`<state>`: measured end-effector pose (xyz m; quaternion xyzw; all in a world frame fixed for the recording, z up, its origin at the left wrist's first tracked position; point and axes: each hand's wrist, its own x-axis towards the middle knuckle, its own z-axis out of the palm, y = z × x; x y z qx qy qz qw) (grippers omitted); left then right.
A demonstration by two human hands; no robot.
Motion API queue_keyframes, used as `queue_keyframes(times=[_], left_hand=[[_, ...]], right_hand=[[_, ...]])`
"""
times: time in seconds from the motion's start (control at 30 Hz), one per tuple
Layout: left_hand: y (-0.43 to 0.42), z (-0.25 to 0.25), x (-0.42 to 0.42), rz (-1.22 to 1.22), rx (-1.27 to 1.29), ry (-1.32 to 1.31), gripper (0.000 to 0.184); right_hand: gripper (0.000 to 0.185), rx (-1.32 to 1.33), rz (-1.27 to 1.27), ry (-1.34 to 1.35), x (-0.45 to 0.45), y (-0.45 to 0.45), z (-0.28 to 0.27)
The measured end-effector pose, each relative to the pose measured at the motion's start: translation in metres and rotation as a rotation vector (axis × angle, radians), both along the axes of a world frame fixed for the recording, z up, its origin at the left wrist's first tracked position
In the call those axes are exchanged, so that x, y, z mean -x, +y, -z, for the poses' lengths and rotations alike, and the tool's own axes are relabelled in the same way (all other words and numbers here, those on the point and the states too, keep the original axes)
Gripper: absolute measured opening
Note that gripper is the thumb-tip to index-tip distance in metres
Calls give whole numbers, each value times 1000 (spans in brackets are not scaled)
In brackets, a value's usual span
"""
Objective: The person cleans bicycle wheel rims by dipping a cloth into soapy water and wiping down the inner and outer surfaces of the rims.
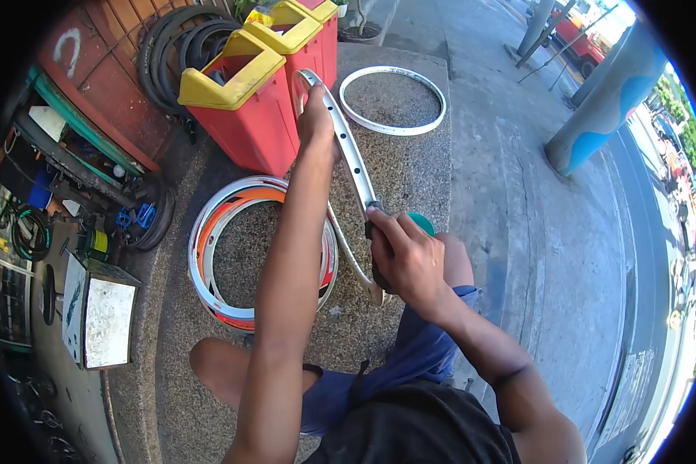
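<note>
Just above the middle, hold a white rim (350, 155) on edge, left hand (317, 122) curled round its upper part towards twelve o'clock. At four o'clock, clench the right hand (411, 259) round a dark tool (380, 281) set against the rim's side; mostly covered by the fingers, so cannot tell its kind. Nor can make out what the green disc (421, 223) behind that hand belongs to. At nine o'clock, see stacked rims (203, 241) on the speckled slab (419, 166), orange and red markings too small to read, partly hidden by the left forearm. At ten o'clock, spot one hooked white stroke on a rust-red panel (104, 85); cannot tell whether letter or number.
</note>
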<state>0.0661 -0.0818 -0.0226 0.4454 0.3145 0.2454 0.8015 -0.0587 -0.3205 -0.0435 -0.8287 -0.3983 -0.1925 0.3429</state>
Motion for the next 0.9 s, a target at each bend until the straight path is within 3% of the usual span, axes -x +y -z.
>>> queue_keyframes(times=[0.13, 0.27, 0.37, 0.47, 0.57, 0.67, 0.9], left_hand=[[-11, 0, 6, 93, 5, -46, 50], [-26, -5, 4, 31, 57, -115, 44], [-6, 1, -4, 109, 63, -178, 59], [2, 4, -11, 106, 6, -37, 54], [12, 4, -19, 98, -47, 44, 64], [16, 1, -19, 109, -38, 74, 63], [15, 9, -27, -1, -51, -74, 53]], right_hand=[[13, 10, -27, 7, -32, 17, -21], [17, 75, 7, -89, -95, 74, -59], [21, 67, 50, -76, -100, 90, -60], [16, 65, 67, -53, -66, 70, -44], [10, 76, 87, 5, -11, 35, -15], [14, -7, 70, 30, 19, 9, 17], [11, -3, 44, 32, -57, 48, -37]])
